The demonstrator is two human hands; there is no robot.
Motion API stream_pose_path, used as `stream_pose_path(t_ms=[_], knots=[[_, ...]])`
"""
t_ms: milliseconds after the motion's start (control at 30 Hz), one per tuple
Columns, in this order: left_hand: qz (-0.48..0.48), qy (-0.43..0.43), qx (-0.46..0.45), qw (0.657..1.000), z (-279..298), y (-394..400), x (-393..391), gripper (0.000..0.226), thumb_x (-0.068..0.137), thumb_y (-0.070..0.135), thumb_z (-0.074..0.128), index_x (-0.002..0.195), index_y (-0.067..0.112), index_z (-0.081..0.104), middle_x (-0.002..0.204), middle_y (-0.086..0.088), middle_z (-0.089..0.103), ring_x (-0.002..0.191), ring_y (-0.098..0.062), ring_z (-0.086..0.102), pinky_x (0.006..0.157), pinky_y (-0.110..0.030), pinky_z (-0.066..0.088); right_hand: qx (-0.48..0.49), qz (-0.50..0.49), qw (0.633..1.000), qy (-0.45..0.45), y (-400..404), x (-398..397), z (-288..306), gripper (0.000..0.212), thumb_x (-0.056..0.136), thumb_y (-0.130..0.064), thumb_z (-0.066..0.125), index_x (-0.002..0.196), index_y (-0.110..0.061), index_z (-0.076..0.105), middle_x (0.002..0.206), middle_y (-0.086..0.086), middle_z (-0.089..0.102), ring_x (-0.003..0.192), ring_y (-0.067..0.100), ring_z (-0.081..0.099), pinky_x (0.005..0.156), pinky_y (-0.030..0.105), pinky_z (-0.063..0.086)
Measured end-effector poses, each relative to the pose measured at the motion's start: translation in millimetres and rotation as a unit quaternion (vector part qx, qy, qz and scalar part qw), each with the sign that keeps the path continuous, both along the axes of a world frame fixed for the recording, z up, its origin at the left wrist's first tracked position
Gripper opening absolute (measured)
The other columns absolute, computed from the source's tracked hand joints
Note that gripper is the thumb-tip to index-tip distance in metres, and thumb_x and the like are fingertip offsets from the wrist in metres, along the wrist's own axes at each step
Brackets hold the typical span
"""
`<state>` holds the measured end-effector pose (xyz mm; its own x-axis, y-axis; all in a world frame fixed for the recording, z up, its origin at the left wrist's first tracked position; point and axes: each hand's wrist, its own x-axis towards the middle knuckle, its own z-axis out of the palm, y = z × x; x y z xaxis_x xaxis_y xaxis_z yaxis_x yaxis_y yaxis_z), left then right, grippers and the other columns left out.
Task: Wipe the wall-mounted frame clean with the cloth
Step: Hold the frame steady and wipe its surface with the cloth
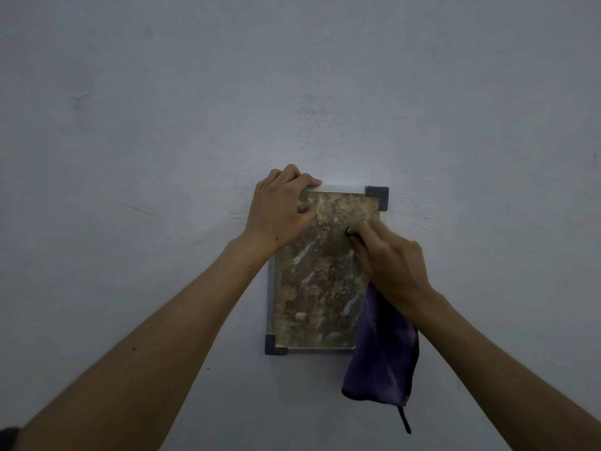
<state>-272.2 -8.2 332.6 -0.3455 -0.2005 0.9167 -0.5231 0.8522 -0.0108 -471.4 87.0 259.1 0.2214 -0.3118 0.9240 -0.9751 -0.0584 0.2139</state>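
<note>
One frame: left hand clasped its upper-left corner, right hand gripped one purple cloth against its right side.

No readable text anywhere

The frame on the wall shows only a mottled brown and tan surface with pale streaks — no letters, numbers, brand or sign. The purple cloth hanging at the frame's lower right corner carries no legible label — its dark loop is bare.

Frame on wall (pane blotchy brown); purple cloth dangling.
</note>
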Motion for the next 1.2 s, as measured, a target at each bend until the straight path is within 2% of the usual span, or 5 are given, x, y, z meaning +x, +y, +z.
stream_pose_path(t_ms=[433, 600, 833, 1000, 1200], knots=[[0.001, -0.012, 0.005, 1.000, 0, 1, 2, 0.038, 0.087, 0.030, 0.067, 0.124, 0.021, 0.066, 0.106, 0.003, 0.055, 0.102, -0.017, 0.052, 0.090, -0.034, 0.045, 0.016, 0.012, 1.000, 0.013, 0, 3, -8, 0.010, 0.099, -0.016, 0.062, 0.107, -0.010, 0.065, 0.101, 0.003, 0.065, 0.061, 0.013, 0.057, 0.047, 0.032, 0.054], [0.006, -0.018, -0.001, 1.000, 0, 2, 2, 0.041, 0.087, 0.030, 0.066, 0.126, 0.019, 0.064, 0.108, 0.000, 0.056, 0.103, -0.020, 0.053, 0.092, -0.037, 0.047, -0.057, 0.025, 0.979, -0.193, 15, -10, -19, 0.009, 0.101, -0.019, 0.061, 0.106, -0.012, 0.063, 0.099, 0.002, 0.064, 0.068, 0.016, 0.060, 0.055, 0.030, 0.054], [0.074, -0.087, -0.040, 0.993, -24, 8, 4, 0.089, 0.076, 0.064, 0.057, 0.148, 0.014, 0.042, 0.134, -0.009, 0.046, 0.126, -0.030, 0.043, 0.118, -0.050, 0.030, 0.011, 0.009, 0.976, -0.216, 25, 2, -98, 0.009, 0.103, -0.020, 0.057, 0.108, -0.014, 0.060, 0.101, 0.000, 0.062, 0.064, 0.017, 0.059, 0.049, 0.033, 0.054], [0.066, -0.088, -0.010, 0.994, -19, 15, 5, 0.090, 0.079, 0.066, 0.058, 0.149, 0.013, 0.040, 0.136, -0.008, 0.045, 0.127, -0.029, 0.042, 0.114, -0.046, 0.037, -0.010, -0.042, 0.961, -0.273, 29, 19, -137, 0.006, 0.102, -0.019, 0.057, 0.104, -0.015, 0.061, 0.095, -0.002, 0.061, 0.055, 0.015, 0.054, 0.041, 0.027, 0.043], [0.068, -0.095, -0.003, 0.993, -16, 15, 7, 0.088, 0.079, 0.059, 0.065, 0.150, 0.013, 0.041, 0.137, -0.008, 0.045, 0.128, -0.029, 0.042, 0.110, -0.042, 0.040, 0.112, -0.103, 0.981, -0.122, 20, 32, -191, 0.017, 0.087, -0.005, 0.075, 0.090, -0.017, 0.063, 0.084, -0.004, 0.062, 0.056, 0.010, 0.053, 0.039, 0.022, 0.025]])
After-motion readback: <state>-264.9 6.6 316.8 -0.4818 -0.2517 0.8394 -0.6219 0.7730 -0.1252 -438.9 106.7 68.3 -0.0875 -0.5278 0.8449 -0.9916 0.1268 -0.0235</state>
